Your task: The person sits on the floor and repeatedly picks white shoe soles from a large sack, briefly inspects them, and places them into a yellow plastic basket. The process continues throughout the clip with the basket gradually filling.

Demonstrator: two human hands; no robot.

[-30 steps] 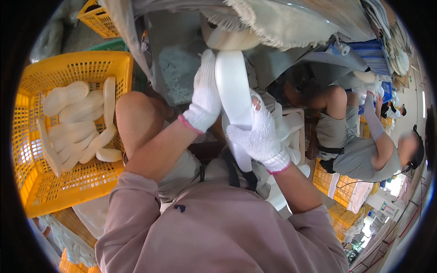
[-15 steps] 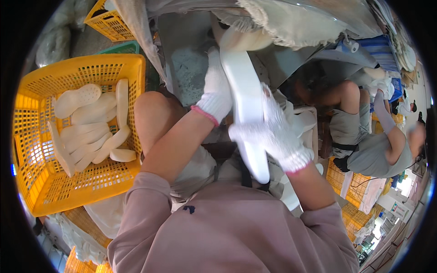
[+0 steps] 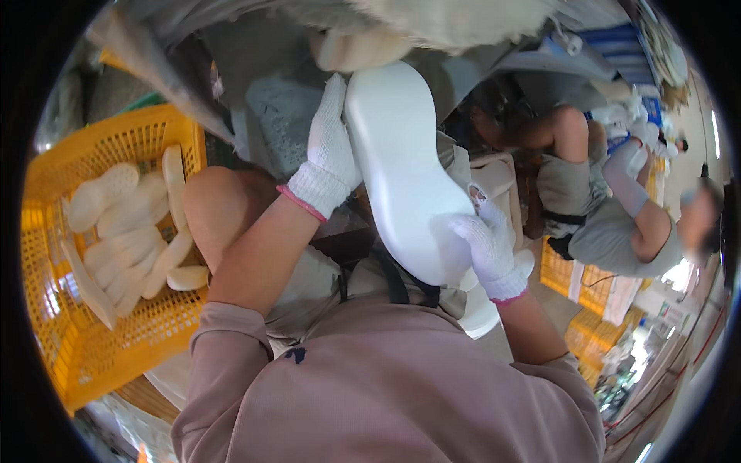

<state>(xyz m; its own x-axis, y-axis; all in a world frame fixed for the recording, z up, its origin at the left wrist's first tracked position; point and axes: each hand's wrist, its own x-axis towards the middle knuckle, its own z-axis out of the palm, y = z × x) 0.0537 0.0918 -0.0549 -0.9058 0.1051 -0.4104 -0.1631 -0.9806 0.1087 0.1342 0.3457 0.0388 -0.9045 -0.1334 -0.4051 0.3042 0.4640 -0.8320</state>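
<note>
Holding a white shoe sole (image 3: 401,174) up before our chest, we grip its far end with our gloved left hand (image 3: 330,154) and its near end with our right hand (image 3: 488,247), fingers closed. A yellow basket (image 3: 85,355) of soles (image 3: 127,231) sits left.

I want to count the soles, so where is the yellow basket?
In the head view the yellow basket sits on the person's left, beside the bare knee, holding a pile of pale soles; both gloved hands are off to its right.
</note>
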